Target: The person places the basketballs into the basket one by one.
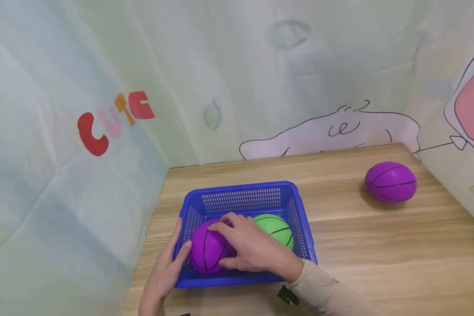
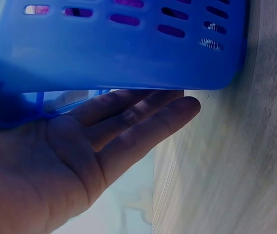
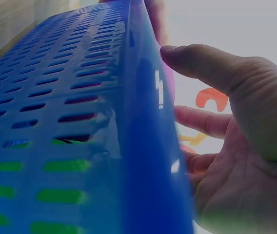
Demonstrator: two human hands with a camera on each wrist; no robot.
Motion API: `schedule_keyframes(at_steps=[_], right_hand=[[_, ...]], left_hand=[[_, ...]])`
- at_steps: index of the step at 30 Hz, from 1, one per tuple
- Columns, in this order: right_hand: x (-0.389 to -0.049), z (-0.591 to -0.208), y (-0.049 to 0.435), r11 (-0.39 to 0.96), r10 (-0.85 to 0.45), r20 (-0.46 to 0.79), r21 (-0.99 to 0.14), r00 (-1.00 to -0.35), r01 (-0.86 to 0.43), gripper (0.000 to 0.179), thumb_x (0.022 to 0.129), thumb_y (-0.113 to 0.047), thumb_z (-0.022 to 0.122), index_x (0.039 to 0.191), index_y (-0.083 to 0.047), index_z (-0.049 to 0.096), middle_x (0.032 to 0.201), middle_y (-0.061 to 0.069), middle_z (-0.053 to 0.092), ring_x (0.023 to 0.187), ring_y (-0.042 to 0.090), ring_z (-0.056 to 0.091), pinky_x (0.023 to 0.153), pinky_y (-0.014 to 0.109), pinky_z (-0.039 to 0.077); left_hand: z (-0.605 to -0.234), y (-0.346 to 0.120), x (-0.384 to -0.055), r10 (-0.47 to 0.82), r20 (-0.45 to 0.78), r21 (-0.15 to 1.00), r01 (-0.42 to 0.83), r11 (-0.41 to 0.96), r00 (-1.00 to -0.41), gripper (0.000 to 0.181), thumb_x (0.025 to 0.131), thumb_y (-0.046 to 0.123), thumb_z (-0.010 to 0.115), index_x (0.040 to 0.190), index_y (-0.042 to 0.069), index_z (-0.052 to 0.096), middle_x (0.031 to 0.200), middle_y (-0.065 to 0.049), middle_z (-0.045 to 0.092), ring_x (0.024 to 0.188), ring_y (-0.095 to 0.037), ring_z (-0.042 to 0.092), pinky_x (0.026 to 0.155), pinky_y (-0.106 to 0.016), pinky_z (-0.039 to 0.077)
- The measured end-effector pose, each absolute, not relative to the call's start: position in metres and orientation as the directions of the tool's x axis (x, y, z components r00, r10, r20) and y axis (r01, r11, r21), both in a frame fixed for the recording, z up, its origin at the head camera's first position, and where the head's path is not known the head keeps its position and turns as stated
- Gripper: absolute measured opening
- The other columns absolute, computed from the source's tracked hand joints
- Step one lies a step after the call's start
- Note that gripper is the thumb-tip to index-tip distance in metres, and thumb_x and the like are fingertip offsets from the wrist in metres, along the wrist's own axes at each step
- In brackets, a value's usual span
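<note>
A blue plastic basket point(image 1: 237, 192) with slotted walls stands on the wooden table. Inside it, a purple toy basketball point(image 1: 205, 245) sits at the left and a green toy basketball point(image 1: 274, 228) at the right. My right hand point(image 1: 253, 245) reaches over the front rim and holds the purple ball, thumb low and fingers curved over its top. My left hand point(image 1: 166, 267) grips the basket's left side, thumb over the rim near the ball and fingers outside. In the left wrist view, the left fingers point(image 2: 143, 126) lie against the slotted wall, partly hidden by it.
Another purple ball point(image 1: 391, 182) lies on the table point(image 1: 359, 245) at the far right. Printed cloth walls point(image 1: 205, 66) close in the back and both sides. A small black object point(image 1: 287, 295) shows beside the right wrist, in front of the basket.
</note>
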State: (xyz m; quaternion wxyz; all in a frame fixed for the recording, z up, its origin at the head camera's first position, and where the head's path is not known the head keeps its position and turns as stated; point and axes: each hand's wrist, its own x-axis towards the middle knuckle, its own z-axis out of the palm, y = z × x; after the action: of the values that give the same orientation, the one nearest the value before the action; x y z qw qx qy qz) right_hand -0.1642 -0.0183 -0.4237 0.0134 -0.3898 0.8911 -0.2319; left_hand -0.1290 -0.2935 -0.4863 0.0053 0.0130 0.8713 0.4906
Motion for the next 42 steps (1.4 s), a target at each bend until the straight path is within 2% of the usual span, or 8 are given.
schedule_keyframes(at_steps=[14,21,26,33,40,42], right_hand=[[-0.162,-0.417,-0.008,0.577,-0.683,0.190,-0.453,-0.705,-0.680,0.073,0.094,-0.041,0.092,0.157,-0.023,0.061,0.152,0.006,0.061,0.137,0.021,0.061,0.116,0.050,0.053],[-0.160,-0.408,0.006,0.564,-0.651,0.205,-0.515,-0.731,-0.646,0.072,0.094,-0.039,0.092,0.157,-0.022,0.061,0.151,0.007,0.061,0.136,0.023,0.063,0.120,0.060,0.051],[-0.160,-0.400,0.025,0.572,-0.604,0.219,-0.551,-0.767,-0.608,0.073,0.095,-0.039,0.091,0.159,-0.023,0.060,0.154,0.007,0.059,0.141,0.027,0.061,0.122,0.070,0.045],[-0.161,-0.385,0.065,0.543,-0.498,0.327,-0.605,-0.804,-0.582,0.081,0.092,-0.035,0.092,0.163,-0.023,0.055,0.157,0.004,0.057,0.145,0.028,0.058,0.119,0.060,0.052],[-0.160,-0.363,0.115,0.498,-0.303,0.468,-0.665,-0.830,-0.557,0.093,0.091,-0.025,0.094,0.170,-0.021,0.045,0.163,0.005,0.056,0.147,0.033,0.057,0.119,0.063,0.050],[-0.158,-0.357,0.129,0.498,-0.236,0.522,-0.660,-0.820,-0.563,0.098,0.088,-0.019,0.096,0.171,-0.022,0.044,0.165,0.005,0.055,0.146,0.033,0.058,0.120,0.055,0.050]], left_hand=[[-0.485,-0.292,-0.129,0.008,-0.033,0.846,-0.024,0.533,-0.999,0.075,0.118,0.043,0.053,0.181,0.023,0.017,0.186,-0.012,0.016,0.170,-0.049,0.017,0.133,-0.074,0.017],[-0.486,-0.293,-0.129,0.004,-0.026,0.839,-0.020,0.544,-1.000,0.075,0.118,0.044,0.054,0.181,0.024,0.018,0.186,-0.011,0.016,0.169,-0.049,0.017,0.133,-0.075,0.017],[-0.485,-0.292,-0.129,-0.004,-0.037,0.836,-0.034,0.547,-0.999,0.077,0.117,0.047,0.055,0.181,0.024,0.018,0.186,-0.010,0.016,0.170,-0.048,0.017,0.133,-0.075,0.017],[-0.484,-0.292,-0.128,-0.007,-0.060,0.841,-0.054,0.538,-0.998,0.077,0.117,0.046,0.054,0.181,0.027,0.016,0.186,-0.009,0.015,0.170,-0.048,0.016,0.133,-0.075,0.017],[-0.485,-0.293,-0.129,0.001,-0.064,0.845,-0.054,0.531,-0.998,0.078,0.117,0.046,0.055,0.181,0.028,0.014,0.186,-0.008,0.014,0.170,-0.048,0.015,0.133,-0.075,0.016],[-0.485,-0.293,-0.129,0.002,-0.065,0.843,-0.054,0.535,-0.998,0.078,0.117,0.046,0.055,0.181,0.028,0.014,0.186,-0.008,0.014,0.170,-0.048,0.016,0.133,-0.075,0.017]])
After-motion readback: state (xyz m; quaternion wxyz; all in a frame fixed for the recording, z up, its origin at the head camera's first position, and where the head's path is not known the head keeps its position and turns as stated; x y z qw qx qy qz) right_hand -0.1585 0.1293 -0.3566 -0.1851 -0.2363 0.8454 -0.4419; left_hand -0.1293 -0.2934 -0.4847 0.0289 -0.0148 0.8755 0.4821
